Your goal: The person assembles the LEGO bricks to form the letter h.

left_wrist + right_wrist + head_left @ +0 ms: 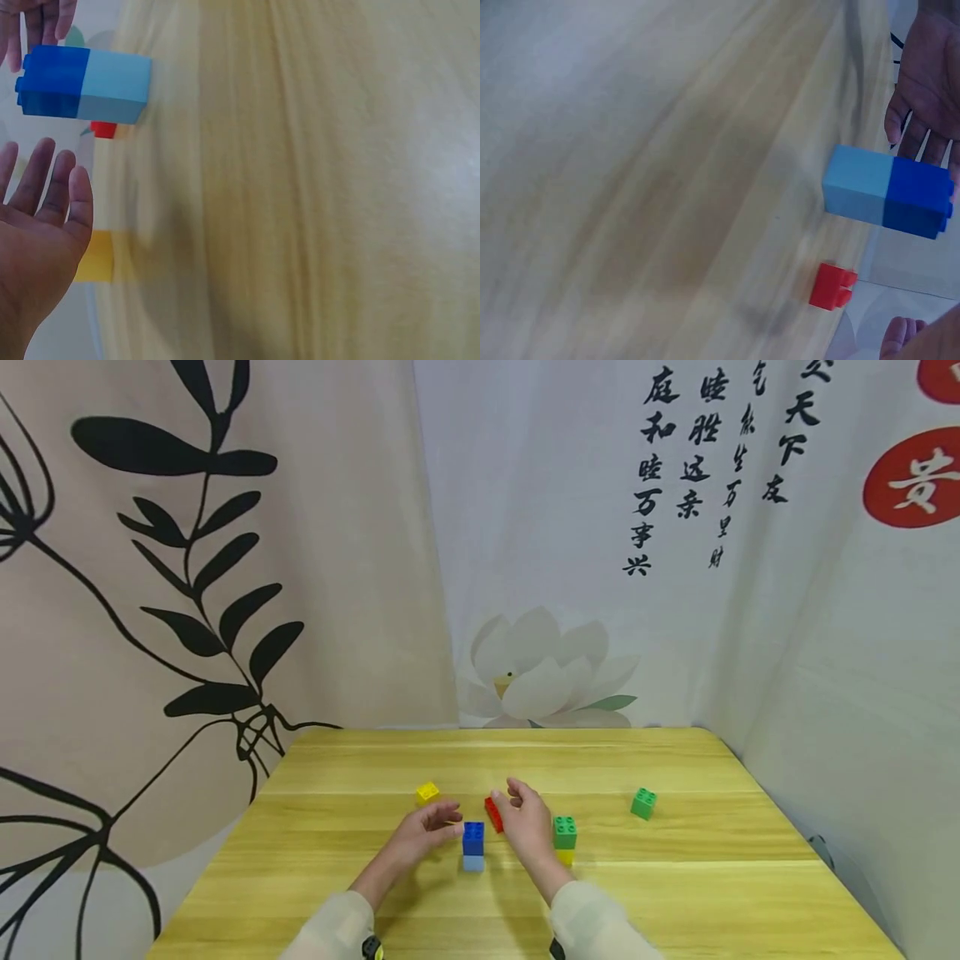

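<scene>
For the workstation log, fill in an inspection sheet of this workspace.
Surface: wood-grained table.
Job's things: dark blue brick on light blue brick; stacked green brick on stacked yellow brick; red brick, loose yellow brick and loose green brick lie separately.
Clutter: nothing seen.
Hands: left hand beside the blue stack, its fingers relaxed; right hand near the red brick.
Cables: dark loop beyond the table's right edge, possibly one; too small to tell.
Surroundings: backdrop printed with plants, flower and lettering.
</scene>
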Action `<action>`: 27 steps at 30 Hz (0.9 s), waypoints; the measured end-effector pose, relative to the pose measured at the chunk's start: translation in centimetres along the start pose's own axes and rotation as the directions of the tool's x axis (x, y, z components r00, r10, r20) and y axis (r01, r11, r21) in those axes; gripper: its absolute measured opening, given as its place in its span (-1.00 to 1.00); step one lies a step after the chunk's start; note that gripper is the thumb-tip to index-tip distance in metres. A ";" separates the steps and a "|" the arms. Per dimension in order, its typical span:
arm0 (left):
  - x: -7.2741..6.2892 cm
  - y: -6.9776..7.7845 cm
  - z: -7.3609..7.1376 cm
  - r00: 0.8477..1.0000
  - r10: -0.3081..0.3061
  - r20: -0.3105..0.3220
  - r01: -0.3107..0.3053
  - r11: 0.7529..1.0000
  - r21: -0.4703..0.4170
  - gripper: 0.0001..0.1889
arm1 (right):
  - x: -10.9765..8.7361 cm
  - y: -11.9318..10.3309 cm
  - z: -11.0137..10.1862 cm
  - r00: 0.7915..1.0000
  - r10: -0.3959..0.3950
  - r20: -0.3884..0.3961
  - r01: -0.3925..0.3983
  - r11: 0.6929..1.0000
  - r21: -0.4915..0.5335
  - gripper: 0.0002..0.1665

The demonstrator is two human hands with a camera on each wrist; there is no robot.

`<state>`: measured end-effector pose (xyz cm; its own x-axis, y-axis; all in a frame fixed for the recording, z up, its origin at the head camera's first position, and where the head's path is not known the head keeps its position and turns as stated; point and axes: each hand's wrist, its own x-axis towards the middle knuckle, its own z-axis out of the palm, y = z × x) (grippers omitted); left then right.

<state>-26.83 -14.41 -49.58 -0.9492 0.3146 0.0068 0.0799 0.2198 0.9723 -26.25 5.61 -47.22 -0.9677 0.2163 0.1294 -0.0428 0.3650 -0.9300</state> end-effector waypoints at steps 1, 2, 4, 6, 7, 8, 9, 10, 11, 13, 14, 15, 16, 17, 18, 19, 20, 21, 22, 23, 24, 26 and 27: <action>0.0 -0.2 0.0 1.000 -0.002 0.010 0.002 1.000 0.003 -0.41 | 0.0 0.1 0.1 1.000 0.002 -0.002 -0.002 1.000 0.001 -0.44; 0.0 -0.3 0.0 1.000 -0.005 0.017 0.005 1.000 0.003 -0.40 | -0.1 0.2 0.2 1.000 0.003 -0.003 -0.003 1.000 0.005 -0.44; 0.0 -0.6 -0.1 0.999 -0.009 0.034 0.008 1.000 0.006 -0.39 | -0.2 0.4 0.4 1.000 -0.006 -0.005 0.006 1.000 0.010 -0.46; 0.0 -0.8 -0.1 0.999 -0.022 0.049 0.021 1.000 0.007 -0.36 | -0.3 0.7 0.6 1.000 -0.013 -0.006 0.013 1.000 0.009 -0.47; 0.0 -0.8 0.0 0.998 -0.027 0.056 0.026 1.000 0.010 -0.34 | -0.3 0.8 0.7 1.000 -0.015 -0.006 0.015 1.000 0.008 -0.48; 0.0 -0.8 0.0 0.998 -0.031 0.062 0.030 1.000 0.010 -0.33 | -0.4 1.0 0.7 1.000 -0.012 -0.004 0.012 1.000 0.009 -0.48; 0.0 -0.9 0.1 0.997 -0.031 0.068 0.030 0.999 0.013 -0.32 | -0.4 1.1 0.8 1.000 -0.009 -0.003 0.009 1.000 0.008 -0.48; 0.0 -0.8 0.2 0.997 -0.034 0.073 0.033 0.999 0.017 -0.31 | -0.5 1.2 0.8 1.000 0.001 0.000 -0.001 1.000 0.008 -0.49; -0.1 -0.8 0.2 0.996 -0.040 0.078 0.038 0.999 0.018 -0.31 | -0.6 1.4 0.8 1.000 0.004 0.002 -0.004 1.000 0.004 -0.49; -0.1 -0.7 0.4 0.995 -0.045 0.084 0.043 0.999 0.021 -0.32 | -0.7 1.6 0.9 1.000 0.013 0.005 -0.013 1.000 -0.002 -0.49; -0.1 -0.7 0.4 0.995 -0.047 0.084 0.045 0.999 0.021 -0.32 | -0.7 1.7 0.9 1.000 0.015 0.005 -0.015 1.000 -0.005 -0.49; -0.1 -0.8 0.5 0.995 -0.050 0.084 0.048 0.999 0.022 -0.33 | -0.7 1.8 0.9 1.000 0.013 0.004 -0.013 1.000 -0.009 -0.49; -0.1 -0.8 0.5 0.995 -0.053 0.083 0.051 0.999 0.019 -0.33 | -0.7 2.0 1.0 1.000 0.010 0.002 -0.010 1.000 -0.012 -0.49; -0.1 -0.8 0.6 0.995 -0.054 0.081 0.053 0.998 0.015 -0.33 | -0.6 2.1 1.0 1.000 0.009 -0.002 -0.009 1.000 -0.017 -0.50; -0.1 -0.9 0.6 0.995 -0.055 0.079 0.054 0.998 0.011 -0.34 | -0.6 2.3 1.1 1.000 0.007 -0.005 -0.007 1.000 -0.021 -0.50; -0.1 -0.9 0.6 0.996 -0.052 0.077 0.052 0.999 0.007 -0.34 | -0.6 2.4 1.2 1.000 0.005 -0.009 -0.005 1.000 -0.025 -0.50; -0.1 -0.9 0.6 0.996 -0.051 0.075 0.051 0.999 0.004 -0.34 | -0.5 2.6 1.2 1.000 0.006 -0.014 -0.006 1.000 -0.030 -0.50; -0.1 -1.0 0.6 0.996 -0.049 0.073 0.049 0.999 0.000 -0.35 | -0.5 2.8 1.3 1.000 0.006 -0.018 -0.007 0.999 -0.040 -0.50; -0.1 -1.0 0.6 0.996 -0.046 0.071 0.046 0.999 -0.002 -0.35 | -0.5 3.0 1.4 1.000 0.011 -0.022 -0.012 0.999 -0.050 -0.50; -0.1 -1.1 0.7 0.996 -0.045 0.071 0.045 0.999 -0.006 -0.36 | -0.5 3.1 1.5 1.000 0.015 -0.025 -0.016 0.998 -0.059 -0.50; -0.1 -1.1 0.7 0.997 -0.043 0.071 0.043 0.999 -0.008 -0.36 | -0.4 3.3 1.6 0.999 0.017 -0.032 -0.019 0.997 -0.069 -0.50; -0.1 -1.2 0.6 0.997 -0.038 0.072 0.039 0.999 -0.010 -0.37 | -0.5 3.7 1.8 0.999 0.022 -0.042 -0.025 0.996 -0.086 -0.49; -0.1 -1.3 0.7 0.997 -0.039 0.073 0.040 0.999 -0.011 -0.37 | -0.5 3.9 1.8 0.999 0.022 -0.047 -0.026 0.995 -0.094 -0.50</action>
<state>-26.59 -14.12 -50.97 -0.9269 0.3721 -0.0482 0.0383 0.2217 0.9744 -26.40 5.25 -51.52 -0.9557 0.2666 0.1251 0.0063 0.4430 -0.8965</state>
